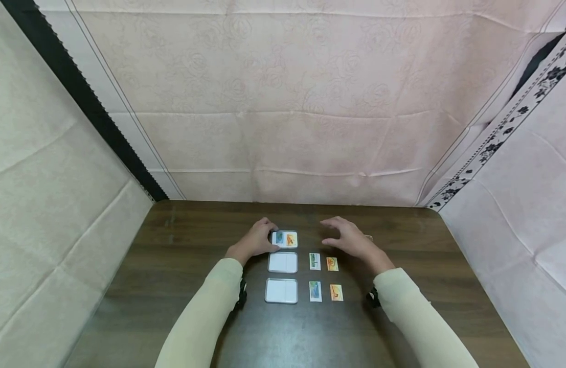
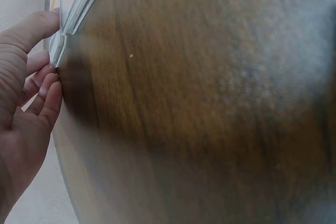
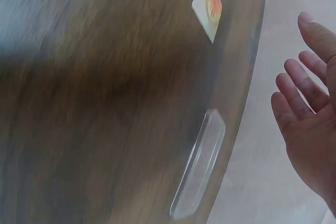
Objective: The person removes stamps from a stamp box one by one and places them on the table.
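My left hand [image 1: 255, 239] holds the left end of the farthest small clear-rimmed case [image 1: 285, 239], thumb on the near side and fingers on the far side. Two picture cards, one bluish and one orange, lie side by side in that case. In the left wrist view, the thumb and fingertips of the left hand [image 2: 31, 77] meet the case edge. My right hand [image 1: 352, 240] hovers to the right of the case, fingers spread and holding nothing. Beside it, partly hidden, a clear plastic lid [image 3: 199, 166] lies on the table in the right wrist view.
Two more white cases, a middle one [image 1: 283, 262] and a near one [image 1: 281, 291], form a column. Right of them lie green-blue cards [image 1: 314, 261] [image 1: 315, 291] and orange cards [image 1: 332, 263] [image 1: 336, 293]. Pale cloth [image 1: 283, 143] hangs behind the wooden table [image 1: 172, 286].
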A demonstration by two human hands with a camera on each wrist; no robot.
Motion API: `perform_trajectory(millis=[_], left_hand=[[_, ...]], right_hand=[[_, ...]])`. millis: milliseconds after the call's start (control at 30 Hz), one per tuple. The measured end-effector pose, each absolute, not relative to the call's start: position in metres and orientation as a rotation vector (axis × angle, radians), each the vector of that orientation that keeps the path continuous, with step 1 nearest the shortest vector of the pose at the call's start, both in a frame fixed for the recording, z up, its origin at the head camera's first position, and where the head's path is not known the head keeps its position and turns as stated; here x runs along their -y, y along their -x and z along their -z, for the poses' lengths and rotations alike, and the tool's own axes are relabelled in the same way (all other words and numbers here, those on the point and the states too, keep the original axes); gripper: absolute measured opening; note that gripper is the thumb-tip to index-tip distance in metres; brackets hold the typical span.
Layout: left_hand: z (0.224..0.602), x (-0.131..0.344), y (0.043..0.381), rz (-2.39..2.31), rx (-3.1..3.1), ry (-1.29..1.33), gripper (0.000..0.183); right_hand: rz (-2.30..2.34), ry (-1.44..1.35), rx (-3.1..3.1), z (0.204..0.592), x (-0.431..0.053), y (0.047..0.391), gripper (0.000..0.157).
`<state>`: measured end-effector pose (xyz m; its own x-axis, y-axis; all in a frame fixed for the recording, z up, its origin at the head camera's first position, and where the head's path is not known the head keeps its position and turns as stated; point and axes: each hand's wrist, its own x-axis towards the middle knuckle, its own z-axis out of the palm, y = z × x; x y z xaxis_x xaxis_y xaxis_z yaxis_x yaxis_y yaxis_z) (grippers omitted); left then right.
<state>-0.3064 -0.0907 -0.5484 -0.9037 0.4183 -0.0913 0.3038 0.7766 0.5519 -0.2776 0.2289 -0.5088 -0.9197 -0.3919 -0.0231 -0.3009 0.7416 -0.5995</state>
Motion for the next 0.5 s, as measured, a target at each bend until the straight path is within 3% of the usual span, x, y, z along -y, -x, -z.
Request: perform_trajectory(millis=[500], left_hand=[[0.547,0.091,0.307,-0.799,-2.757,-0.569,0.061]], right_hand=[[0.860,0.677,-2.763,0.521,-0.175,0.289,0.051]])
